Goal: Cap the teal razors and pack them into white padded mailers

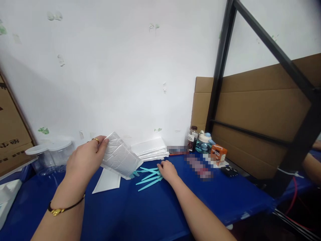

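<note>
My left hand (pixel 86 157) is closed on a white padded pouch (pixel 120 155), held tilted above the blue table (pixel 150 207). Teal tips stick out of the pouch's lower end. My right hand (pixel 167 170) rests on the table with its fingers on a loose bunch of thin teal plastic sticks (pixel 149 177) that fan out to the left. A flat white pouch (pixel 107 180) lies on the table under the held one.
A stack of white pouches (pixel 150 149) lies by the wall. Clear lidded jars (pixel 50 155) stand at left. Bottles (pixel 192 138), a blue container (pixel 204 143) and an orange box (pixel 218 153) stand at right, beside cardboard and a black frame (pixel 220 67). Another person's arm (pixel 311 167) shows at far right.
</note>
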A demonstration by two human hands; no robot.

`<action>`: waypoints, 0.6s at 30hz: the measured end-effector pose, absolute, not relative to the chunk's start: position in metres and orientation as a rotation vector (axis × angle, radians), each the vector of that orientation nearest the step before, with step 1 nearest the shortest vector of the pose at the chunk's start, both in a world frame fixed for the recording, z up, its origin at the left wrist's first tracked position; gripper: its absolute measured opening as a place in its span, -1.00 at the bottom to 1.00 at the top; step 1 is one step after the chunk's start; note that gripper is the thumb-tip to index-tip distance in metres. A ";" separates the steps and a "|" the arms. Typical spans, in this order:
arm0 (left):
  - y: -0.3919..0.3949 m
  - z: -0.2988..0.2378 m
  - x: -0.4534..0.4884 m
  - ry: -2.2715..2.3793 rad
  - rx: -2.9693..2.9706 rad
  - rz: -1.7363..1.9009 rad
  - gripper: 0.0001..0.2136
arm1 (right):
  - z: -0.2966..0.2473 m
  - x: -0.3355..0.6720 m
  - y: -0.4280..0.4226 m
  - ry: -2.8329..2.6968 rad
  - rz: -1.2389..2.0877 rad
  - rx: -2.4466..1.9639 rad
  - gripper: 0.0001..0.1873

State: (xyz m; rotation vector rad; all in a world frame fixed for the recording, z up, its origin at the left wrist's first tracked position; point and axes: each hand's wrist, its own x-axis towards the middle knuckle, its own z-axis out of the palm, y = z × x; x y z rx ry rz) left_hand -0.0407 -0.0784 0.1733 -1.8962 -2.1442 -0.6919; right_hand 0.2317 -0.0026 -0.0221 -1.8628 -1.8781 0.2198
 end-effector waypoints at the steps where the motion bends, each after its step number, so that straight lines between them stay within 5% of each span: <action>1: -0.080 0.177 -0.039 -2.134 -1.877 -0.679 -0.53 | -0.022 0.232 -0.003 -1.908 0.223 -1.831 -0.63; 18: -0.093 0.216 -0.070 -2.172 -1.560 -0.737 -0.55 | -0.025 0.232 -0.005 -1.969 0.199 -1.821 -0.66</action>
